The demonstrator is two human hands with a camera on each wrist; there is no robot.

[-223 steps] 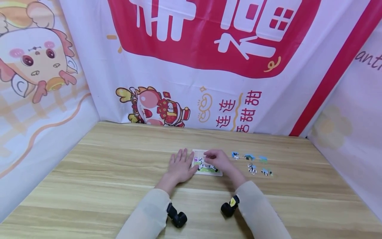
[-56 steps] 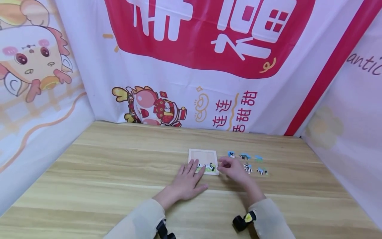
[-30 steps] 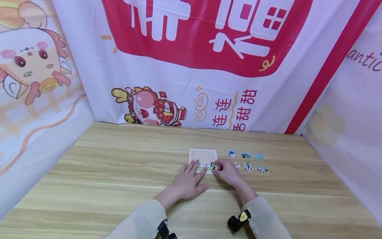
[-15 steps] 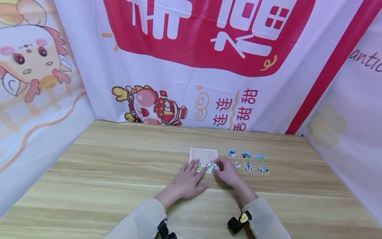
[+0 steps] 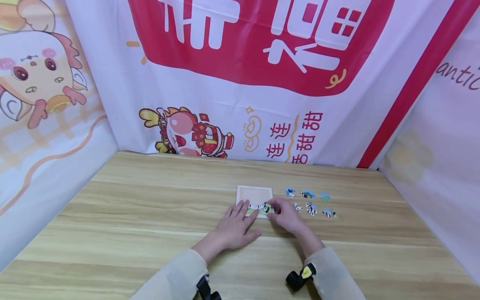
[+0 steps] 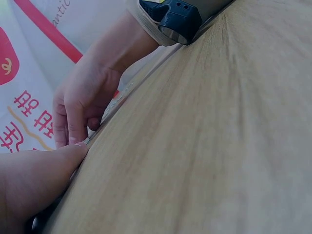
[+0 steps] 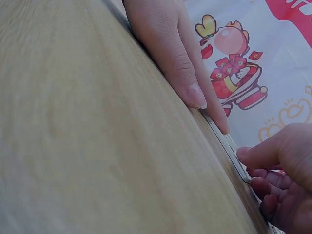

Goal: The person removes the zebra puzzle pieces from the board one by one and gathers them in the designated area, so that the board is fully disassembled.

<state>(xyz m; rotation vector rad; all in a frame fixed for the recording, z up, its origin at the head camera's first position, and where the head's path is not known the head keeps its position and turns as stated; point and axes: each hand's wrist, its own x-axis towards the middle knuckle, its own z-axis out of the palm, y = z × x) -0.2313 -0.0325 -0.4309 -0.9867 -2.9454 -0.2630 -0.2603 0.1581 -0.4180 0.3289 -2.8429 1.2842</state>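
A shallow pale puzzle tray (image 5: 255, 188) lies on the wooden table, its bare base showing in the upper part. Joined zebra puzzle pieces (image 5: 258, 208) with green grass fill its lower strip. My left hand (image 5: 236, 229) lies flat with fingers spread, fingertips over the tray's lower left. At the tray's lower right, my right hand (image 5: 286, 214) pinches the puzzle piece (image 5: 267, 207) with the zebra's head, thumb and fingers curled at its edge. The right wrist view has the thumb (image 7: 246, 155) on the tray's side and the other fingers curled beneath; most of the grip is hidden.
Loose puzzle pieces lie in two rows right of the tray, among them a blue-and-green piece (image 5: 325, 196) and a striped piece (image 5: 311, 209). Printed cloth (image 5: 187, 83) hangs behind the wooden table (image 5: 150, 200) and along both sides.
Seven seconds ago my right hand was above the tray; since then it moved right, then back to the tray's lower right. The zebra-head piece shifted slightly under its fingers. My left hand slid lower.
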